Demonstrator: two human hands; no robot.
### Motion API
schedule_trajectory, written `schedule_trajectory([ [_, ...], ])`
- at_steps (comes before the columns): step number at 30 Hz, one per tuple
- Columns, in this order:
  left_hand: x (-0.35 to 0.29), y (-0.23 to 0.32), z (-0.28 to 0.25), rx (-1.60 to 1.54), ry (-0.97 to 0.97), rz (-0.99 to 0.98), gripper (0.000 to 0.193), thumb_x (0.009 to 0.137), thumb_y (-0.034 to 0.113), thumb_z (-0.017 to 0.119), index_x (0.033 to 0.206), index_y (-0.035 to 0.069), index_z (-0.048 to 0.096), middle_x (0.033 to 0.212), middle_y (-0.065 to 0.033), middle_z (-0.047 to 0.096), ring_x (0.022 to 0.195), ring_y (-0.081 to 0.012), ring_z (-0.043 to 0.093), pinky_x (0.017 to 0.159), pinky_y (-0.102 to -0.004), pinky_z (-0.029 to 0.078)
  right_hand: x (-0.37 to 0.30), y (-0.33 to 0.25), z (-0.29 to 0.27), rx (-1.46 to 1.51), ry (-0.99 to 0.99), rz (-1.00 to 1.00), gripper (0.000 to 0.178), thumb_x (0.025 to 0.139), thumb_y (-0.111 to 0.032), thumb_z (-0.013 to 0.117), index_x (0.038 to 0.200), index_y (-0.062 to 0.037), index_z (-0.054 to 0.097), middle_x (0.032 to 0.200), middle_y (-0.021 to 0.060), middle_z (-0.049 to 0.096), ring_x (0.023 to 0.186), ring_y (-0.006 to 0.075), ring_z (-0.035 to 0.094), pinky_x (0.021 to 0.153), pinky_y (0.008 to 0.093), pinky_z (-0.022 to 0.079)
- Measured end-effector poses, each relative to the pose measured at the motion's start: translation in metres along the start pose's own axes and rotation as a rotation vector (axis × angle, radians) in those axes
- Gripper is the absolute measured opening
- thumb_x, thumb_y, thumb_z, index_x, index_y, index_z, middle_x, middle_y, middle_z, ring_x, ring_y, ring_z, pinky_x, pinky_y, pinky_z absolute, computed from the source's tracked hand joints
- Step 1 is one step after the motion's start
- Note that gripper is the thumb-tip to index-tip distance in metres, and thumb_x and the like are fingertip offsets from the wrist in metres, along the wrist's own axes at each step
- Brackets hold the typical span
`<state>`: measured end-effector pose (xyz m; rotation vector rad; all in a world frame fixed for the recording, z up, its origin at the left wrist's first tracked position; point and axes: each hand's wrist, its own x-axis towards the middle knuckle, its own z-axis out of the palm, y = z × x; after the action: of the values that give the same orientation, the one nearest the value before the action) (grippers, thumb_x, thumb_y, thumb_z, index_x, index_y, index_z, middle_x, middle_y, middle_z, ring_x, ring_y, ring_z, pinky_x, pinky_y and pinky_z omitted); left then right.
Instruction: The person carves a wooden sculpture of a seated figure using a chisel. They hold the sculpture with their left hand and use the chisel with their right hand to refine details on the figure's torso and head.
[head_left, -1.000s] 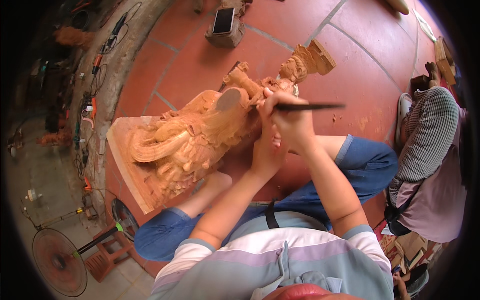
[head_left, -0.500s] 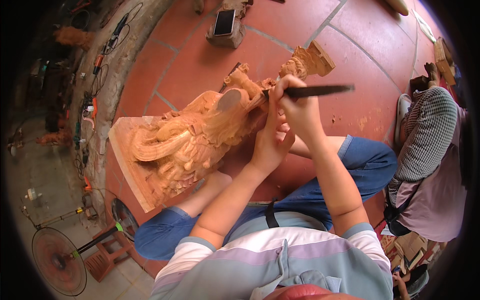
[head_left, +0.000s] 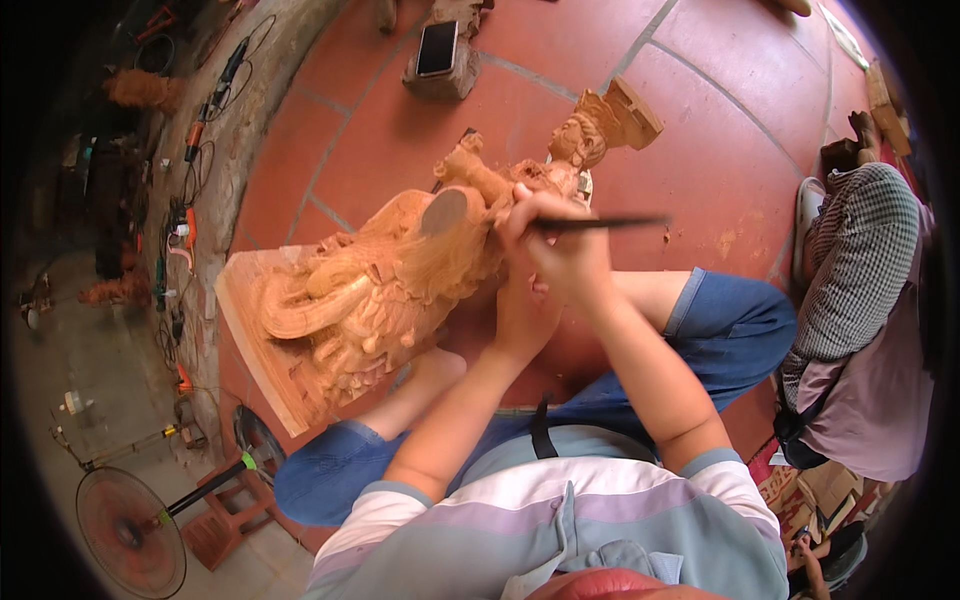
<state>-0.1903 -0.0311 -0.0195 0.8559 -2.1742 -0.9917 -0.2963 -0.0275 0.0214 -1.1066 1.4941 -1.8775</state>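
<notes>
A wooden carving (head_left: 340, 290) lies slanted in front of me. It is a sculpted figure with a head at the far right end and a broad flat base at the near left. My right hand (head_left: 565, 245) grips a slim dark carving tool (head_left: 630, 221), whose long end sticks out to the right. The tool's working end is hidden by my fingers at the figure's upper body. Just below it, my left hand (head_left: 528, 312) is against the carving's right side. Its lower fingers are curled, and the right hand covers the rest, so what it holds is hidden.
A phone (head_left: 437, 48) rests on a wood block (head_left: 445, 80) beyond the carving. Power tools and cables (head_left: 195, 140) line the left ledge. A standing fan (head_left: 130, 533) is at the lower left. Another person (head_left: 850, 270) sits close on the right. Red tiles (head_left: 710, 120) cover the floor.
My right hand and the tool have moved left and slightly nearer to me along the carving. The carving has shifted slightly, its head end a little to the left.
</notes>
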Motion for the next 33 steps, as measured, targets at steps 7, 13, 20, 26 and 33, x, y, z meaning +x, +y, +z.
schedule_trajectory([
  [7, 0.009, 0.027, -0.005, -0.287, -0.16, -0.214, 0.087, 0.086, 0.004, 0.057, 0.147, 0.001, -0.004, 0.117, -0.013, 0.055, 0.095, -0.0155, 0.06, 0.076, -0.0266, 0.049, 0.018, -0.012, -0.012, -0.118, -0.095, 0.036, 0.014, 0.07, 0.01, 0.055, 0.07, -0.0039, 0.056, 0.065, 0.0059, 0.059, 0.063, 0.016, 0.058, 0.057, 0.0287, 0.046],
  [13, 0.029, 0.023, 0.007, -0.565, -0.132, -0.159, 0.089, 0.084, 0.005, 0.058, 0.149, 0.005, -0.003, 0.104, -0.0109, 0.062, 0.083, -0.012, 0.061, 0.061, -0.0219, 0.049, 0.038, -0.01, -0.026, 0.142, -0.062, 0.401, 0.011, 0.077, 0.009, 0.054, 0.077, -0.0023, 0.055, 0.073, -0.0014, 0.054, 0.067, 0.0058, 0.05, 0.058, 0.0215, 0.043],
  [20, 0.003, 0.016, 0.009, -0.362, -0.105, -0.157, 0.091, 0.084, 0.003, 0.056, 0.15, 0.009, -0.008, 0.102, -0.0113, 0.062, 0.078, -0.0117, 0.059, 0.06, -0.0214, 0.048, 0.011, -0.003, -0.012, 0.037, -0.066, 0.075, 0.013, 0.073, 0.01, 0.056, 0.073, -0.0029, 0.057, 0.067, 0.0046, 0.059, 0.065, 0.0118, 0.057, 0.058, 0.0271, 0.045],
  [26, 0.037, 0.035, -0.005, -0.31, -0.248, -0.136, 0.071, 0.087, -0.001, 0.055, 0.149, 0.012, 0.023, 0.108, -0.0146, 0.067, 0.088, -0.0142, 0.066, 0.077, -0.0269, 0.052, 0.021, 0.027, -0.05, 0.363, 0.175, 0.182, 0.008, 0.083, 0.005, 0.057, 0.083, -0.0035, 0.058, 0.08, 0.0001, 0.059, 0.07, 0.0069, 0.056, 0.057, 0.0207, 0.046],
  [33, -0.004, 0.037, -0.04, -0.145, -0.32, -0.04, 0.04, 0.083, -0.002, 0.06, 0.123, 0.004, 0.06, 0.102, -0.0141, 0.069, 0.093, -0.021, 0.067, 0.082, -0.0307, 0.052, 0.008, 0.018, -0.074, 0.359, 0.28, 0.359, 0.012, 0.085, -0.002, 0.064, 0.093, -0.0048, 0.055, 0.094, 0.0036, 0.059, 0.08, 0.0069, 0.059, 0.065, 0.0189, 0.049],
])
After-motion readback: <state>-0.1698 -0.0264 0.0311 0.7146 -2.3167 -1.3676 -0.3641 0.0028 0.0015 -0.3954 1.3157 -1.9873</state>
